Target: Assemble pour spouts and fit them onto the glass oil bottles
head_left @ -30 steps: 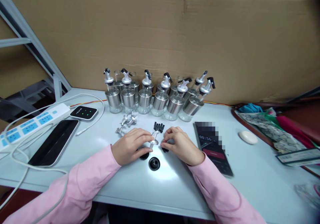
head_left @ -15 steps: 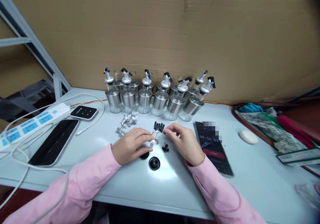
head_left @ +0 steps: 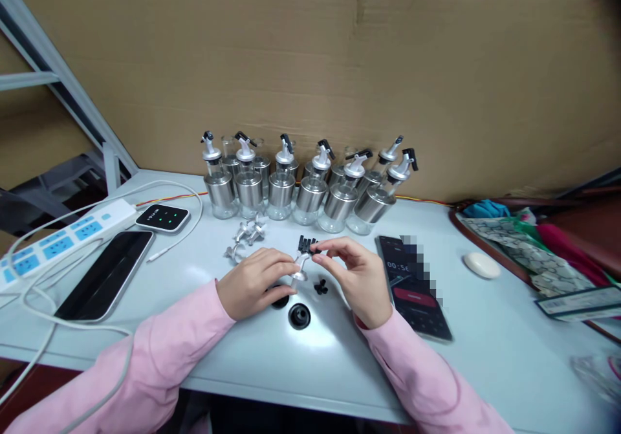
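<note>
My left hand [head_left: 259, 282] pinches a silver pourer spout [head_left: 301, 275] by its lower part, over the table. Several black flip caps [head_left: 305, 243] stand in a row just beyond the spout. My right hand [head_left: 361, 275] has its thumb and forefinger closed around the near right end of that row, on a black flip cap. Small black stoppers [head_left: 321, 286] lie in a cluster between my hands. Nearer me is a round black collar [head_left: 299, 316], and a second black collar [head_left: 280, 301] is partly covered by my left hand. Loose silver spouts [head_left: 250, 232] lie behind my left hand.
Glass and steel oil bottles [head_left: 310, 198] stand in rows at the back, several topped with spouts. A phone [head_left: 414, 292] lies on the right, a white oval object [head_left: 482, 265] beyond it. Left are another phone [head_left: 109, 275], a power strip [head_left: 63, 243] and a cable.
My right hand has moved slightly left and its thumb and forefinger have closed at the row of black flip caps. My left hand stays put with the spout.
</note>
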`<state>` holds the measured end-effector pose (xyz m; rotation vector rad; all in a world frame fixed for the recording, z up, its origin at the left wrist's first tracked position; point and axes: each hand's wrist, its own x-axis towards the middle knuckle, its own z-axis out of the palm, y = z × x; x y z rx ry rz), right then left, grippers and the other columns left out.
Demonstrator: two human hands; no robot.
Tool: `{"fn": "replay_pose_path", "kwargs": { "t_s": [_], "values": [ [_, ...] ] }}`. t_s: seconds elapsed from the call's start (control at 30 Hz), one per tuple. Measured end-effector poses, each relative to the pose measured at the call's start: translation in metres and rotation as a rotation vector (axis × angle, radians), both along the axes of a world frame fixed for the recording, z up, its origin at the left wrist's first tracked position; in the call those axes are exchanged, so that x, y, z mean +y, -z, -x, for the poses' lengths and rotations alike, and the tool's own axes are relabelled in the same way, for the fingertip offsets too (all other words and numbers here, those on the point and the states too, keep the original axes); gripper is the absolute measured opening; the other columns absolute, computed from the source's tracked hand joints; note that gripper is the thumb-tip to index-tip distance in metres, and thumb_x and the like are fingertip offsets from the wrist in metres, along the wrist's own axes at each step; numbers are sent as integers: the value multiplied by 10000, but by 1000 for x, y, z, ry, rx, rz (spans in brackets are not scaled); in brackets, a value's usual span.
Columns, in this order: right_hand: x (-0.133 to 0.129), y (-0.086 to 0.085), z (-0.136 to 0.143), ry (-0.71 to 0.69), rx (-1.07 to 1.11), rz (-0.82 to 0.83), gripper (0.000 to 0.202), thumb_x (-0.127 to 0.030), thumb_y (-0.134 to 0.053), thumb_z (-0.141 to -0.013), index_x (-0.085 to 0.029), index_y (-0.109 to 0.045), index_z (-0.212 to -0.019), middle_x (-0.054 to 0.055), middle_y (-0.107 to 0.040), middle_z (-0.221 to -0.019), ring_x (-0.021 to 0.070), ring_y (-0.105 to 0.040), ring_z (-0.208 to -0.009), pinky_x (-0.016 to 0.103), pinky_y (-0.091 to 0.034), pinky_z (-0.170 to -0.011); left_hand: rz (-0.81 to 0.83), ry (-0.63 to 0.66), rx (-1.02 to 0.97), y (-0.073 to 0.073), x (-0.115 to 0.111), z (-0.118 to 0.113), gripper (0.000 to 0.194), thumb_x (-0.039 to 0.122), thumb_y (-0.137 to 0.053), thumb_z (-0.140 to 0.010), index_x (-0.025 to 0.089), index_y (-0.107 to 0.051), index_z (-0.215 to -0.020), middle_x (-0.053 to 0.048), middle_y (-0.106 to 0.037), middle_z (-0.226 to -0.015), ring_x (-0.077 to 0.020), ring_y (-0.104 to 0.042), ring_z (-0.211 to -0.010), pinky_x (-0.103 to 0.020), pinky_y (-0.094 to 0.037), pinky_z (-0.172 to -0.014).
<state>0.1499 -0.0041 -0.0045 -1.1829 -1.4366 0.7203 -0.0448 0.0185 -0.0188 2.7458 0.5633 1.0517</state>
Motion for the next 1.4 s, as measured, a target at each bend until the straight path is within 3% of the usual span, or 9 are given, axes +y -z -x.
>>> {"fn": "replay_pose_path", "kwargs": {
  "t_s": [0.23, 0.47, 0.9, 1.1, 1.4],
  "values": [
    [-3, 0, 6, -21, 178, 28, 80, -156, -699, -658, -200, -638, -633, 32, -729, -726, 216, -693, -795, 363, -541, -767, -11, 5, 7, 0, 0, 0, 221, 258, -503, -873, 139, -502, -1059, -101, -620, -941, -189, -578, -852, -315, -489, -737],
    [-2, 3, 7, -53, 291, 123, 103, -202, -697, -677, -190, -598, -655, 55, -740, -805, 220, -690, -837, 373, -542, -776, -11, 11, 7, 0, 0, 0, 219, 266, -479, -885, 147, -505, -1068, -97, -620, -941, -178, -578, -859, -301, -478, -745],
    [-4, 0, 11, -89, 340, 160, 114, -216, -698, -684, -189, -588, -678, 57, -742, -822, 211, -695, -821, 354, -537, -775, -12, 16, 3, 1, 0, 0, 212, 252, -495, -877, 136, -506, -1054, -97, -618, -934, -179, -572, -853, -301, -474, -745],
    [-4, 0, 11, -85, 351, 175, 197, -226, -674, -711, -206, -633, -903, 40, -741, -847, 210, -686, -875, 354, -543, -810, -61, -22, -12, 0, 0, -1, 225, 260, -482, -885, 133, -490, -1070, -101, -628, -948, -185, -574, -865, -334, -457, -780],
    [-3, 2, 8, -38, 215, 88, 128, -182, -673, -700, -226, -721, -810, 21, -740, -851, 188, -691, -807, 321, -552, -777, -80, -27, -11, -1, 0, 0, 220, 251, -465, -894, 122, -494, -1071, -103, -635, -947, -181, -572, -867, -329, -449, -786]
  ]
}}
